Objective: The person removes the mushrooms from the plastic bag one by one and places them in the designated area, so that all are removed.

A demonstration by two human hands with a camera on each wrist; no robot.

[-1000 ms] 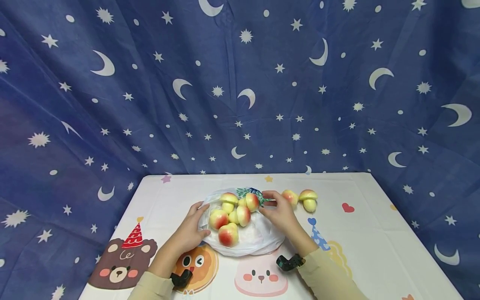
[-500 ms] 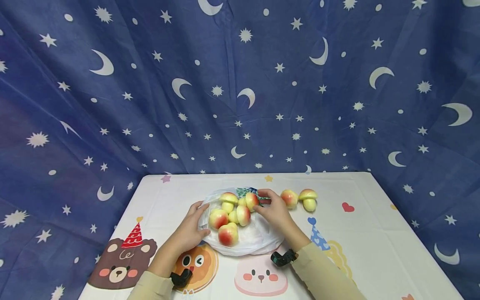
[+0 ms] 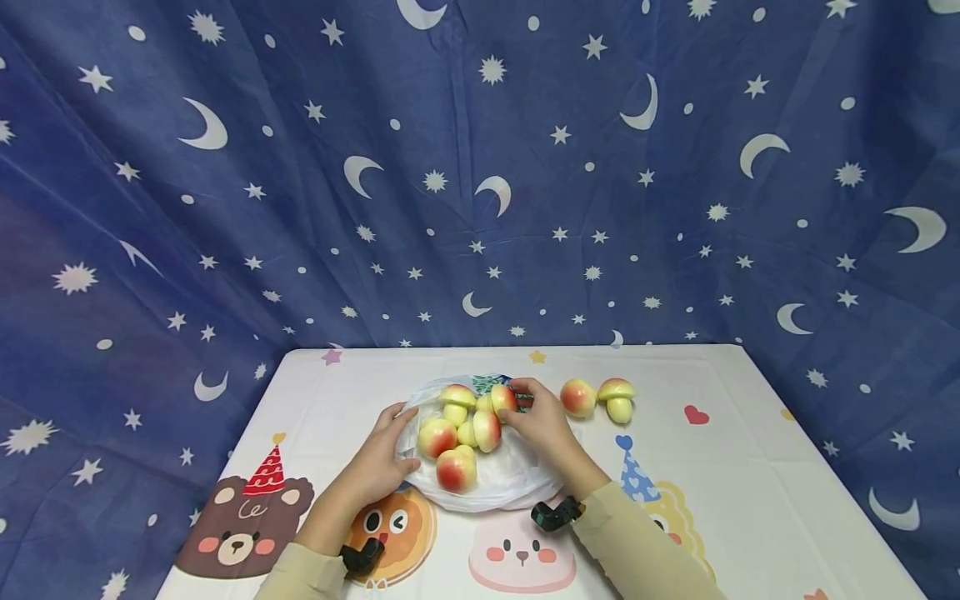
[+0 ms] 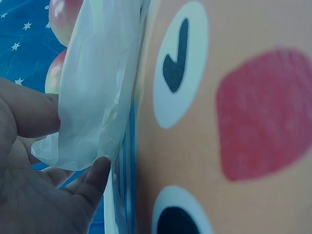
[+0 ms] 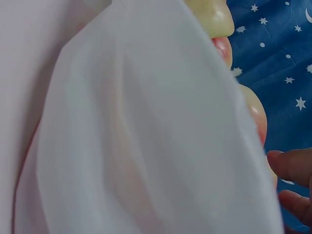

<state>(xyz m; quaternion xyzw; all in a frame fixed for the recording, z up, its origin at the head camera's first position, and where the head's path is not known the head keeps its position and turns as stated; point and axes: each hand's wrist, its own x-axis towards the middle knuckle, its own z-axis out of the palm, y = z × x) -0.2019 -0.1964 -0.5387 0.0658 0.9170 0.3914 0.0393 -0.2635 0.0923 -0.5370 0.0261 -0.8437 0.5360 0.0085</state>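
Note:
A white plastic bag (image 3: 510,475) lies crumpled on the table, with its green printed part at the back. Several toy mushrooms, one with a red cap (image 3: 457,471), sit on or in it. My left hand (image 3: 381,460) holds the bag's left rim, the plastic between thumb and fingers (image 4: 34,112). At the bag's right side, my right hand (image 3: 543,423) has its thumb and fingers round the red-and-yellow cap of the rear right mushroom (image 3: 502,399). In the right wrist view, bag plastic (image 5: 146,122) covers most of the scene; only fingertips (image 5: 292,165) show.
Two more toy mushrooms, one round cap (image 3: 578,398) and one upright-looking piece (image 3: 618,402), lie right of my right hand. The white tablecloth (image 3: 750,467) carries printed cartoon animals. A blue star curtain (image 3: 480,167) hangs behind the table.
My right hand has moved left, from apart from the rear right mushroom to round its cap. My left hand, the bag and the mushrooms have stayed about where they were.

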